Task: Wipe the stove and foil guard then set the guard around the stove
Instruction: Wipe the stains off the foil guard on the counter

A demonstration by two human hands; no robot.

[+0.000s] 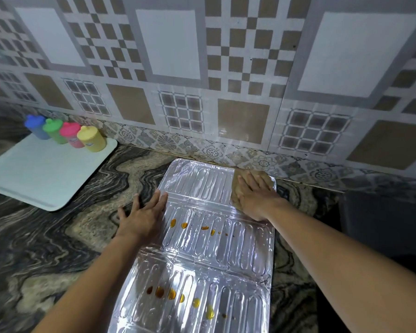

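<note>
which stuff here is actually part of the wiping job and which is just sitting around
In the job:
foil guard, lying flat, with orange spots still on it
brown cloth on its far right corner
right hand, pressing the cloth
left hand, flat on the guard's left edge

Lying about:
pale tray
four coloured bottles on the tray's far edge

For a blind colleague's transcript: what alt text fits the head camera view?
A person's right hand presses a beige cloth on the far right corner of a foil guard lying open on a marbled countertop, while the left hand rests on its left edge. Orange-brown spots dot the middle and near panels; a tray with four coloured bottles sits far left.
</note>
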